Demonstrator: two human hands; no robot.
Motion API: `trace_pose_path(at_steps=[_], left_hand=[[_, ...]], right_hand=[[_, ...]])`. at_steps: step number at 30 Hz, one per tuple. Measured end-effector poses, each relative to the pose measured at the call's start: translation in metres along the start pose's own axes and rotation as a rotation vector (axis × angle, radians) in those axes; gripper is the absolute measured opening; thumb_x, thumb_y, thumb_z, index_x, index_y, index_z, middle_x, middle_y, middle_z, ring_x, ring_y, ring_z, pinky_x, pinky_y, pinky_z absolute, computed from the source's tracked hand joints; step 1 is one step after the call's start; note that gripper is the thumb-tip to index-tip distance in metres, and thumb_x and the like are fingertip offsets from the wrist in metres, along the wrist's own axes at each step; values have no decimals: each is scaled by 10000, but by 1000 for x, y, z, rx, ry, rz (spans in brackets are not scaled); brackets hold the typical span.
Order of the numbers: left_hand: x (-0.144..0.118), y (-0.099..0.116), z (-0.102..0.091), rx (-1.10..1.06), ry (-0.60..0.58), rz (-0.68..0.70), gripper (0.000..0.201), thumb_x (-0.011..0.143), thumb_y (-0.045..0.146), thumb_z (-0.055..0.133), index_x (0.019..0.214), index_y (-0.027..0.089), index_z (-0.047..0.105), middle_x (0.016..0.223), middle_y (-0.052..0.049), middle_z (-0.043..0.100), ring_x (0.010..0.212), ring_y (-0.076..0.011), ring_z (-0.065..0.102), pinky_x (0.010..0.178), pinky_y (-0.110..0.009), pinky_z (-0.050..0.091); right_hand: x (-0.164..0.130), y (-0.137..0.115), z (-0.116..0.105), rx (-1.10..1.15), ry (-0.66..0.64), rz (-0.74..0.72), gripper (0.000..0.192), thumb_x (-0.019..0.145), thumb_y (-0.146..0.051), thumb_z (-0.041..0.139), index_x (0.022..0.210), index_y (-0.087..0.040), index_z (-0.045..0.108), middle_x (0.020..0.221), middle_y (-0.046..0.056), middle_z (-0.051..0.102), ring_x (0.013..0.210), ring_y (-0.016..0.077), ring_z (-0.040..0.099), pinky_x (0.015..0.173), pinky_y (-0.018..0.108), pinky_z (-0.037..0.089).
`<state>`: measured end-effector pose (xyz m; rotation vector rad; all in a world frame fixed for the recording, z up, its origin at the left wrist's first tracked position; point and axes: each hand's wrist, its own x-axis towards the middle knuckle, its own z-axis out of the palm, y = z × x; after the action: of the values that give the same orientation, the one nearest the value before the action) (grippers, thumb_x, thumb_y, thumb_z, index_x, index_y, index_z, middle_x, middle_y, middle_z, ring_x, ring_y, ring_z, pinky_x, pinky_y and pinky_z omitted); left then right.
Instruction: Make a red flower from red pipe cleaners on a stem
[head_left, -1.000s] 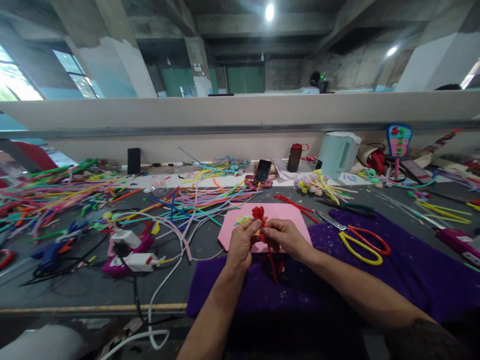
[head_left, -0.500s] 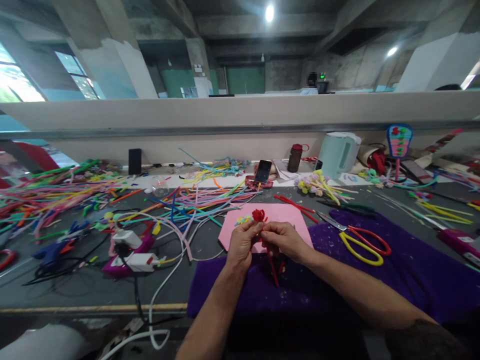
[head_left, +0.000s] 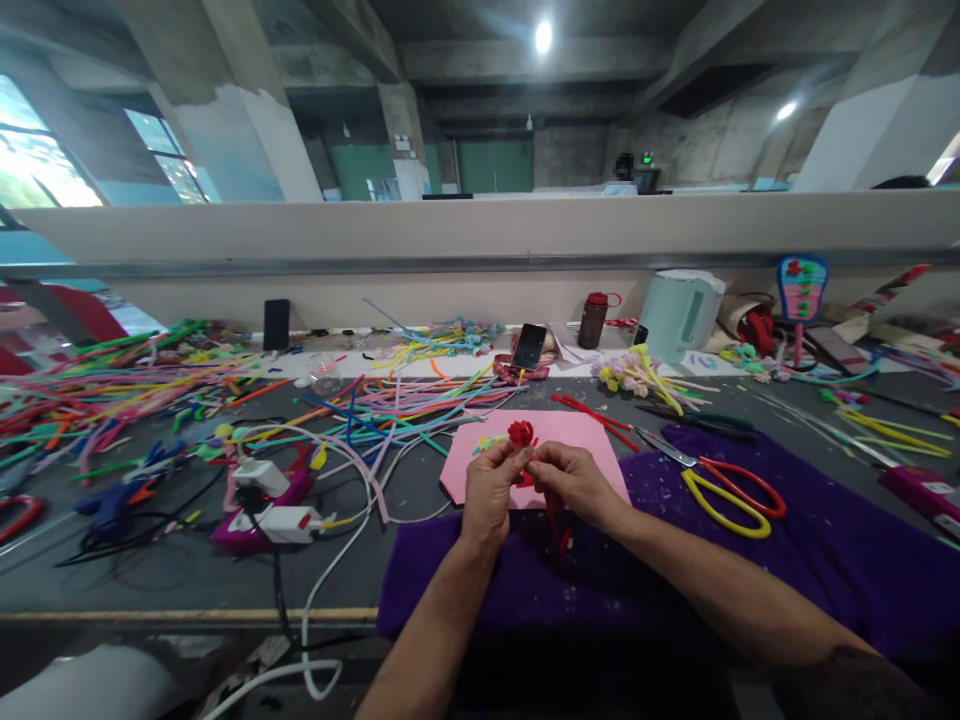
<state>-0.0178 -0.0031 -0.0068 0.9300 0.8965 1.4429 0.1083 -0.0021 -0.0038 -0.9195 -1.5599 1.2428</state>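
Note:
Between my hands stands a small red flower (head_left: 520, 433), bent from fuzzy pipe cleaner. My left hand (head_left: 491, 482) pinches it just below the bloom. Close beside, my right hand (head_left: 574, 480) has its thumb and forefinger pressed together on a red pipe cleaner (head_left: 553, 515), whose loose length hangs below the fingers. Both hands are over a pink sheet (head_left: 600, 460) that carries small yellow and green snippets (head_left: 487, 441) and some red bits. The purple cloth (head_left: 480, 575) lies under the sheet. How the pipe cleaner joins the flower is hidden by my fingers.
Scissors (head_left: 731, 490) with red and yellow handles lie on the cloth at right, near red pipe cleaners (head_left: 600, 418). A power strip with white plugs (head_left: 277, 524) and a blue glue gun (head_left: 112, 505) sit left. Behind stand a kettle (head_left: 679, 315) and a bottle (head_left: 592, 322).
The hanging end of the red pipe cleaner has swung and now curves below my right hand. Both hands keep their grip near the flower. The whole view has shifted slightly.

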Motion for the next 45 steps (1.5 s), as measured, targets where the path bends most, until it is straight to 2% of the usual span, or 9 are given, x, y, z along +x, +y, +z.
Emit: trace_pose_path(at_steps=[3,7,13,16,23,31,35,39,45], left_hand=[[-1,-1,0,30,-28,-12,299,623,304,699,876,146,685,797,-30,644,590,-81,521,523,-196,388],[-2,1,1,-9,-123,-47,341,641,291,688,949,145,666,744,-25,636,543,-78,517,543,-219,409],[-1,7,1,-129,-117,-120,256,629,295,693,826,133,685,607,4,591,506,-83,517,520,-220,425],[1,7,-1,-160,-113,-146,243,608,282,711,787,120,687,629,-11,604,556,-86,533,569,-215,447],[0,7,-1,-130,-105,-151,233,593,272,720,749,105,676,597,-8,585,498,-78,506,495,-198,433],[1,5,-2,-121,-64,-129,208,575,269,730,695,111,667,607,4,580,518,-69,504,511,-188,411],[2,2,-3,-84,-25,-89,194,576,276,726,681,127,661,603,14,566,522,-64,489,506,-183,384],[3,-1,-5,-48,-31,-29,196,595,291,708,698,131,661,619,13,560,534,-71,489,507,-194,369],[4,-2,-5,-2,-19,24,177,610,292,694,674,130,662,618,5,562,543,-76,471,504,-197,354]], right_hand=[[2,-4,-3,58,-22,7,273,782,-406,524,678,-153,532,494,-50,494,337,50,424,337,172,310],[3,-8,-7,165,-81,41,292,788,-422,516,694,-146,528,539,-32,541,328,44,426,326,166,296],[2,-6,-7,294,-189,110,269,778,-399,544,736,-133,548,559,-29,558,339,38,457,328,145,299],[0,-6,-6,321,-239,135,251,793,-375,534,763,-128,568,567,-25,566,341,34,461,335,139,307],[0,-6,-5,327,-265,147,267,794,-386,533,790,-122,574,569,-23,566,339,35,455,329,140,298],[0,-5,-4,249,-248,147,299,787,-428,521,781,-131,557,567,-24,564,346,42,452,336,150,314],[-1,-2,0,116,-147,126,300,770,-447,533,744,-148,537,562,-32,555,355,50,446,341,162,322],[-1,4,1,-8,-60,58,234,752,-393,573,752,-160,548,566,-42,539,380,50,424,381,176,346],[-2,4,0,-191,-22,-86,204,784,-344,540,702,-160,566,570,-21,556,485,81,476,474,193,380]])
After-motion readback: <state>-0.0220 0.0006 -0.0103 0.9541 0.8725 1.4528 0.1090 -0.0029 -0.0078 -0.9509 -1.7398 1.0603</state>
